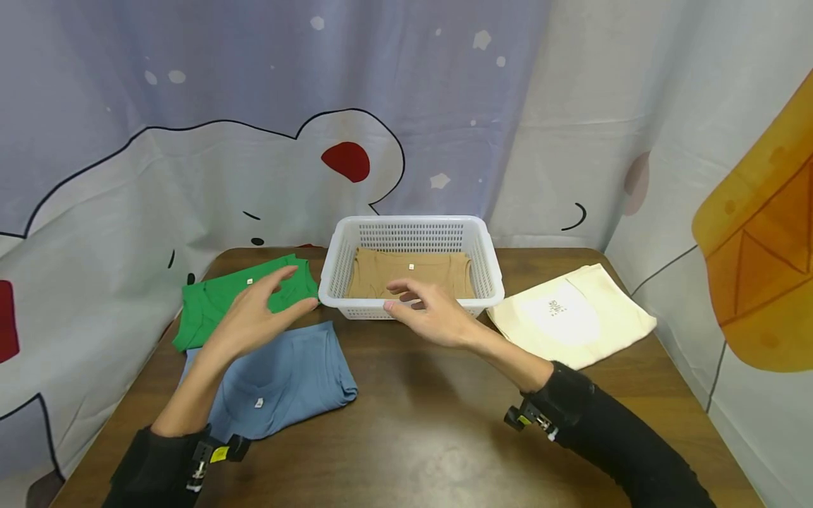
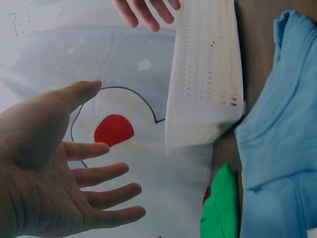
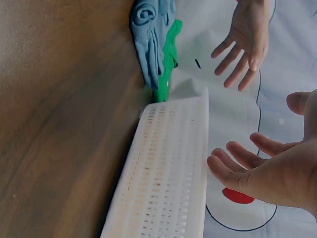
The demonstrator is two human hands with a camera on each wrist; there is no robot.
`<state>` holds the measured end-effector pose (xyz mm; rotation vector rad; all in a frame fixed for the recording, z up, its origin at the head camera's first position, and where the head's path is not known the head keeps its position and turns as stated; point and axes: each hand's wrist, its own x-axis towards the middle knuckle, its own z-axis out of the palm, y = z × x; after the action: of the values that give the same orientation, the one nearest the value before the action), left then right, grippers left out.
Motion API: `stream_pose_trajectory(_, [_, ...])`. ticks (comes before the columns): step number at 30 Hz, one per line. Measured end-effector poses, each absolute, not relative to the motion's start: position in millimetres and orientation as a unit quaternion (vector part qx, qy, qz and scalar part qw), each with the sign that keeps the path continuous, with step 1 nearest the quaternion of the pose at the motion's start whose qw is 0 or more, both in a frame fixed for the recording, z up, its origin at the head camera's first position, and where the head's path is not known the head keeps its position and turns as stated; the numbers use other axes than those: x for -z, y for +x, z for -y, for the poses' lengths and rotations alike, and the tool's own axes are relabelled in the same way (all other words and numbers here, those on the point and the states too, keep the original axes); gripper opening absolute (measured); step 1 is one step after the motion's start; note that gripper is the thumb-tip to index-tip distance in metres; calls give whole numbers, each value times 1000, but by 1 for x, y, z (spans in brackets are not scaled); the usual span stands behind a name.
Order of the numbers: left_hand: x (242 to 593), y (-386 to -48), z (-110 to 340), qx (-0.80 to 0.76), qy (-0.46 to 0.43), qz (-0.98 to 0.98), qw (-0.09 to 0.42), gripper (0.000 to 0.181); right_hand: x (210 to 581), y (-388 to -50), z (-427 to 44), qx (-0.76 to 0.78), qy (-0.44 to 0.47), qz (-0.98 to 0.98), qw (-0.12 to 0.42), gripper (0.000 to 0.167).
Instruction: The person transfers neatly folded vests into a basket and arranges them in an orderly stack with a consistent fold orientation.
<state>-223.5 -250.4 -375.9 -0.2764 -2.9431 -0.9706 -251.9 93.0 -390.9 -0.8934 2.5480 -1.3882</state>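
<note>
Hovering over the green garment [image 1: 212, 303] and blue garment [image 1: 298, 374], both perhaps folded to lie compactly, the left hand [image 1: 252, 321] has fingers and thumb wide apart and holds nothing. To its right stands the white basket [image 1: 368, 309], probably placed centrally so that either hand reaches it. Inside, the tan garment [image 1: 438, 275] looks flat and neatly folded, with a small pale label [image 1: 411, 267]. Near the basket's front rim, the right hand [image 1: 432, 315], fingers loosely bent, also holds nothing. Rightward of it lies the folded cream cloth [image 1: 610, 317].
</note>
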Motion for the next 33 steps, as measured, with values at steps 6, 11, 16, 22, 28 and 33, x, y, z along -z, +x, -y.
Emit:
stream_pose_trajectory(6, [383, -210, 264, 306, -71, 949, 10, 93, 398, -246, -87, 460, -317, -827, 55, 49])
stream_pose_trajectory(11, [389, -198, 276, 307, -58, 950, 13, 94, 402, -240, -82, 457, -318, -828, 73, 50])
stream_pose_trajectory(16, [396, -190, 289, 304, -44, 952, 10, 95, 408, -237, -77, 445, -317, -833, 87, 48])
stream_pose_trajectory(22, [404, -183, 304, 307, -21, 951, -3, 96, 416, -236, -71, 438, -325, -833, 95, 48])
stream_pose_trajectory(28, [411, -175, 315, 314, -3, 949, -12, 96, 423, -237, -65, 431, -340, -830, 100, 45])
stream_pose_trajectory(33, [415, -170, 325, 309, 13, 951, -20, 98, 429, -237, -58, 414, -346, -835, 106, 45])
